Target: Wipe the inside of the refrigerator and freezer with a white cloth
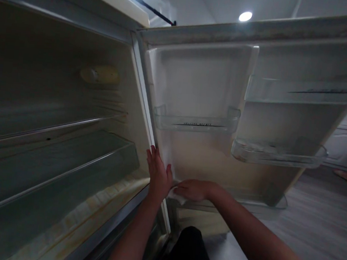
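In front of me a refrigerator stands with its door point(203, 79) swung wide to the right. My left hand point(159, 175) rests at the hinge side, its fingers stretched upward against the light gasket strip point(143, 88). Just right of it, my right hand point(194, 189) is closed on a white cloth point(177, 195), pressed low on the door's inner edge. Part of the cloth is hidden under the fingers. Above the hands, a clear door shelf point(197, 124) is fixed to the inner panel.
Inside the fridge are a glass shelf point(53, 128), a clear drawer front point(63, 193) and a yellowish lamp cover point(100, 74). More door bins point(278, 154) hang at right. Another person's bare foot point(344, 175) is on the floor point(321, 213) near a white cabinet point(343, 146).
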Demonstrator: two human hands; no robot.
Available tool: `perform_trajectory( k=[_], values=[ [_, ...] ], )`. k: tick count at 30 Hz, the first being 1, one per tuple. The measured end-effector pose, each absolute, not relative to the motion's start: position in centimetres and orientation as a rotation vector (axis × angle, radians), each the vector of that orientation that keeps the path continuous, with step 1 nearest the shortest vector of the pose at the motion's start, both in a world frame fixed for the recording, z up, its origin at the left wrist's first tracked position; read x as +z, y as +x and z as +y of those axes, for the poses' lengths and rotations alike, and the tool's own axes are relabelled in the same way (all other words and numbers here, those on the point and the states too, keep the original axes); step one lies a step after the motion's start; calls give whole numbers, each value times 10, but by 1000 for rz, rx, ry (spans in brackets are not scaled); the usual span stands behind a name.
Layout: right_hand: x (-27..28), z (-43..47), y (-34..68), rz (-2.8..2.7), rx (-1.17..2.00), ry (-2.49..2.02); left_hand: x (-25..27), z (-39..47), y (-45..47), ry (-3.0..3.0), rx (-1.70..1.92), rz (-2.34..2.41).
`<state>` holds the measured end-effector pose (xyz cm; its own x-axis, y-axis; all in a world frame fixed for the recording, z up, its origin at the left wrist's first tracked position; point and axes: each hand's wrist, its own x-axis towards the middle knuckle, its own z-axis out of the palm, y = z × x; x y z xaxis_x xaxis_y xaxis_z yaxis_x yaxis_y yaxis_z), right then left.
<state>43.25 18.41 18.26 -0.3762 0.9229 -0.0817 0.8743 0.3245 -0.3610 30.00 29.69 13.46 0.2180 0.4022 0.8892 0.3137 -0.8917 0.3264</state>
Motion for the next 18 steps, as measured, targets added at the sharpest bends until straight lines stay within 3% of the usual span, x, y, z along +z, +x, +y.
perform_trajectory(
  k=[8,13,18],
  values=[
    [176,106,539,-2411,509,-2030,135,291,300,2365,1715,688],
    [170,36,615,-2132,261,-2440,137,288,302,2347,1698,680],
    [192,42,602,-2042,322,-2383,139,285,302,2311,1695,680]
  ],
)
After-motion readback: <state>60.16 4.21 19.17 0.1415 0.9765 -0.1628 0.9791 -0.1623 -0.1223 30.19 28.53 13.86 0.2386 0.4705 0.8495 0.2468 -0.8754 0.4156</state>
